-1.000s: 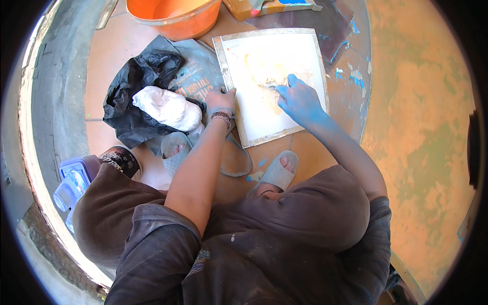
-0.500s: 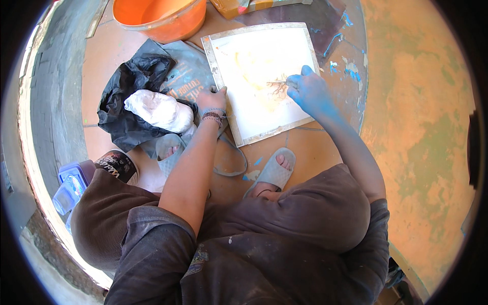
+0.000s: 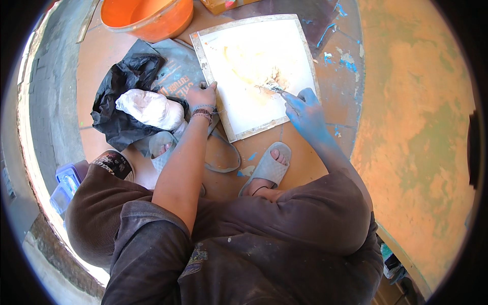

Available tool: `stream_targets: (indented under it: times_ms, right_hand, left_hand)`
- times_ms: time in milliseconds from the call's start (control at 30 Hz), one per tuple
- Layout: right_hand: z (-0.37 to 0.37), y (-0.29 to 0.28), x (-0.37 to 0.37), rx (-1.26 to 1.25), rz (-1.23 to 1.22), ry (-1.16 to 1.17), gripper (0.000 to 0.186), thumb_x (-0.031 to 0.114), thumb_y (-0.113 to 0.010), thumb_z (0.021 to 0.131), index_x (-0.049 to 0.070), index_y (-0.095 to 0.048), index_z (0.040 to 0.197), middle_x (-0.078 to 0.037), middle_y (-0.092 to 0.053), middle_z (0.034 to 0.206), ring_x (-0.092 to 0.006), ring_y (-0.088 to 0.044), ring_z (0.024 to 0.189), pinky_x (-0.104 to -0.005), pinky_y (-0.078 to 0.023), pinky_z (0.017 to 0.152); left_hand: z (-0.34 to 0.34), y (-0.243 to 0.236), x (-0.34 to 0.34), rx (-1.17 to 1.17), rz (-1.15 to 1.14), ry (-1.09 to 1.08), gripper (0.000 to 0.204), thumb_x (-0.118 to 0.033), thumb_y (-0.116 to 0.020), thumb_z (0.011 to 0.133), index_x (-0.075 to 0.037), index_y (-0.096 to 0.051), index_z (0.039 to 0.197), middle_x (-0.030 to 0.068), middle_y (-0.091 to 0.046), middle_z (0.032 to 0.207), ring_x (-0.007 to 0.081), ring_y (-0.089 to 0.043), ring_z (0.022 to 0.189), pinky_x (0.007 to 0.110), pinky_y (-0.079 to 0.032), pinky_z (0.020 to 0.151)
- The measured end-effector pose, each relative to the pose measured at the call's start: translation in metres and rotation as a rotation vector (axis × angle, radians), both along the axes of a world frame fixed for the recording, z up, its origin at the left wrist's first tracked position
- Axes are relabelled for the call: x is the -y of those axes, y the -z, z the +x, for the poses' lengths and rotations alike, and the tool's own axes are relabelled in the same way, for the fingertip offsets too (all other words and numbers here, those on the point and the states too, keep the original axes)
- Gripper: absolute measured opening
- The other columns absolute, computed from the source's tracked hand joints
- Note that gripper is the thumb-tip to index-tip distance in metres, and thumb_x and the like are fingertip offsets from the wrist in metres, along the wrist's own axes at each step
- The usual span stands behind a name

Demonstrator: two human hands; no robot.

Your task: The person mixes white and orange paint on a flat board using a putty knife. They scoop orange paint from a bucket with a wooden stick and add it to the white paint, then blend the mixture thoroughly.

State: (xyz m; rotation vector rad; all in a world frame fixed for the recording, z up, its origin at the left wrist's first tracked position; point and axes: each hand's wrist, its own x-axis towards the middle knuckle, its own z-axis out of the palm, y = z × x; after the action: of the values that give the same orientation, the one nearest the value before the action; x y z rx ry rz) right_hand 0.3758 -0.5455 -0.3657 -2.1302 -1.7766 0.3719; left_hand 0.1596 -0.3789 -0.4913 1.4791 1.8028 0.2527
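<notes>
A white framed board (image 3: 254, 109) with a worn pale edging lies in front of me on the floor. My left hand (image 3: 201, 95) is closed on its left edge, thumb on top. In my right hand (image 3: 306, 114), stained blue, is a slim spatula-like tool (image 3: 276, 90); its tip touches the board near the middle. Brownish paste (image 3: 277, 79) sits by that tip, and a faint yellow-orange smear spreads over the upper part of the board. Glare hides some of the smear.
An orange basin (image 3: 152, 23) stands at the far left. Left of the board, a white bundle (image 3: 151, 109) rests on a black plastic bag (image 3: 114, 84). A dark printed can (image 3: 114, 165) and blue-lidded tubs (image 3: 68, 183) are by my left knee. Paint flecks mark the tiles (image 3: 325, 140).
My right hand has moved down and slightly right, pulling the tool back, and more brownish paste shows heaped on the board. My left hand keeps its hold on the edge.
</notes>
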Motion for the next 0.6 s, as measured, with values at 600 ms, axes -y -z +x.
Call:
stream_targets:
  times_ms: [600]
  right_hand:
    - [0.002, 0.028, 0.064, -0.058, 0.105, 0.125, 0.040, 0.008, -0.054, 0.085, 0.006, -0.050, 0.125, -0.015, -0.057, 0.097, -0.0278, -0.052, 0.084, -0.0404, -0.044, 0.078]
  left_hand:
    - [0.002, 0.000, -0.001, -0.045, -0.028, 0.002, 0.038, -0.033, -0.075, 0.070, -0.003, -0.070, 0.093, 0.0214, -0.067, 0.086, 0.0345, -0.065, 0.084, 0.040, -0.050, 0.078]
